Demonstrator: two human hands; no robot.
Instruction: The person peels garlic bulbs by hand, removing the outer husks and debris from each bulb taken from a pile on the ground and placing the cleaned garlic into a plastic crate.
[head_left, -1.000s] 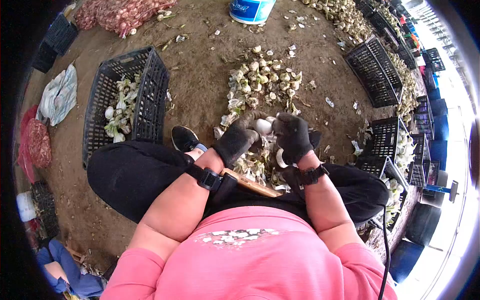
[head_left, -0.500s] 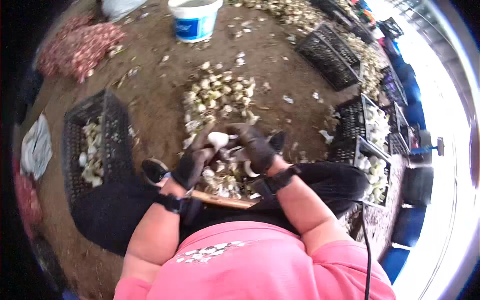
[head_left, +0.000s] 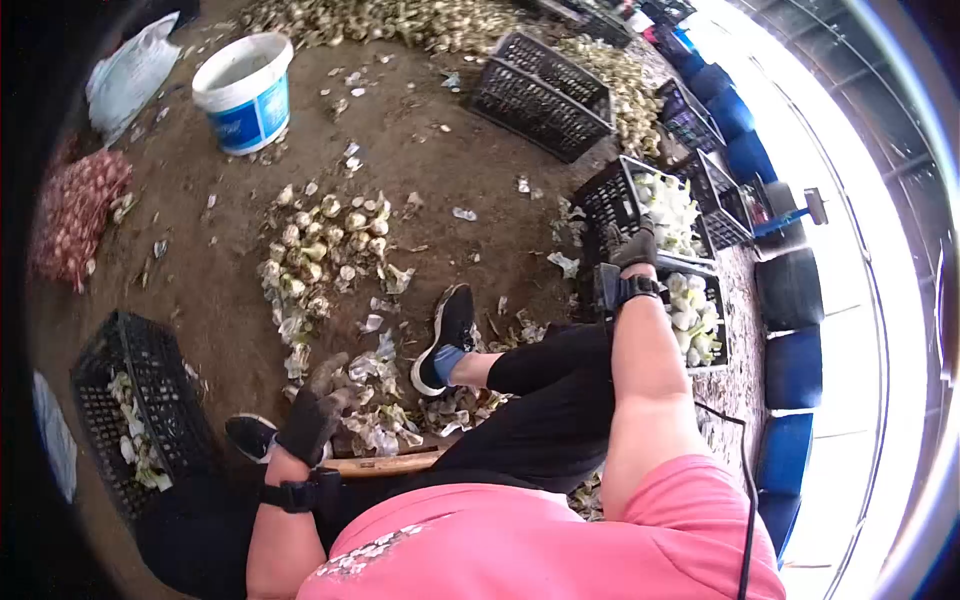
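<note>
My left hand [head_left: 316,408], in a dark glove, hangs low over a litter of peeled skins [head_left: 385,420]. Its fingers are apart, with nothing visible in them. Just beyond it lies a heap of garlic bulbs [head_left: 315,250] on the dirt floor. My right hand [head_left: 634,252], also gloved, reaches out to the side, over the near edge of a black crate [head_left: 605,205] of cleaned white bulbs [head_left: 668,212]. The fingers are partly hidden, so I cannot tell what they hold. A second crate of white bulbs [head_left: 693,318] stands right beside this wrist.
At the left is a black crate [head_left: 160,390] with some white bulbs. Farther off stand a white-and-blue bucket [head_left: 243,100], a red mesh sack [head_left: 82,215] and an upturned black crate [head_left: 540,100]. A wooden strip [head_left: 380,466] lies between my legs.
My hands have parted. A white bulb was between them in front of me; now the right hand is out at the crates and the left stays over the skins. The view has swung right.
</note>
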